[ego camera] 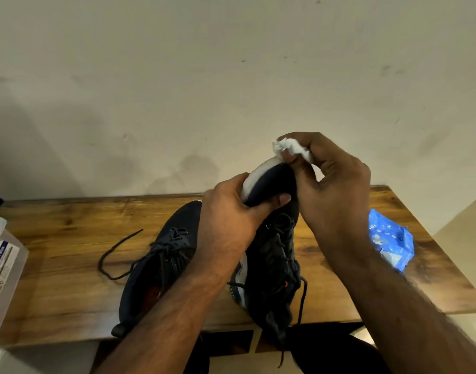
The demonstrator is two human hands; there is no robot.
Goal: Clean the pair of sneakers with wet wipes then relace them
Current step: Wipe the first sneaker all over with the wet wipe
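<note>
A dark navy mesh sneaker with a white sole (272,255) is held up above the near edge of the desk, toe raised toward the far wall and heel hanging low. The left hand (231,211) grips its forefoot, fingers curled over the white sole edge and thumb pressed across the dark upper. The right hand (331,184) is at the toe tip, its fingers pinching a crumpled white wet wipe (288,148) against the sole's front rim. The dark laces of the held shoe dangle below the heel. Just left of it, the second dark navy sneaker (161,263) lies on the brown wooden desk (69,238), one loose lace (115,255) trailing left. A blue wipes packet (390,238) sits at the right end. A clear plastic container with a printed label (1,271) stands at the left edge.
</note>
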